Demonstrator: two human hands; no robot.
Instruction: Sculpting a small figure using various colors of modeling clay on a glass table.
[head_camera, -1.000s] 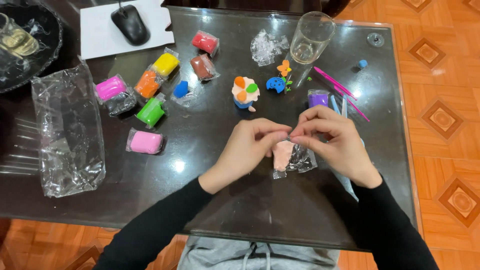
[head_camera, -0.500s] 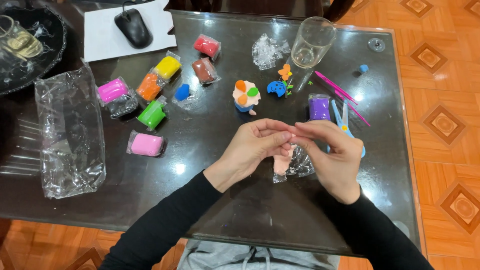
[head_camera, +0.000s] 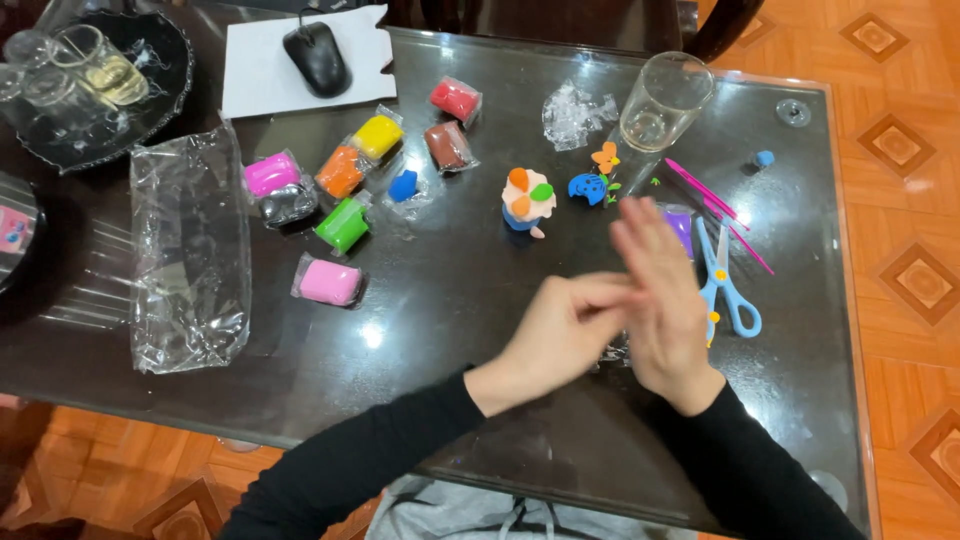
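Observation:
My left hand (head_camera: 560, 330) and my right hand (head_camera: 665, 300) are pressed together above the dark glass table (head_camera: 450, 400). The right hand is flat and blurred, its fingers pointing away from me. The left fingers lie against its palm. The peach clay is hidden between them. A crumpled clear wrapper (head_camera: 612, 350) lies on the table just under the hands. A small clay figure (head_camera: 527, 200) in several colours stands beyond the hands. Blue scissors (head_camera: 725, 285) lie right beside the right hand.
Wrapped clay blocks lie at the left: pink (head_camera: 328, 281), green (head_camera: 343, 224), orange (head_camera: 340, 171), yellow (head_camera: 378, 135), red (head_camera: 455, 99), brown (head_camera: 447, 146). A clear bag (head_camera: 190, 250) lies far left. A tilted glass (head_camera: 662, 100), pink tools (head_camera: 715, 200), a purple packet (head_camera: 682, 225) and a mouse (head_camera: 317, 58) are farther back.
The hands went from pinching the peach clay with the fingertips to pressing palm against palm. The right hand has flattened and is moving fast. The clay is no longer visible.

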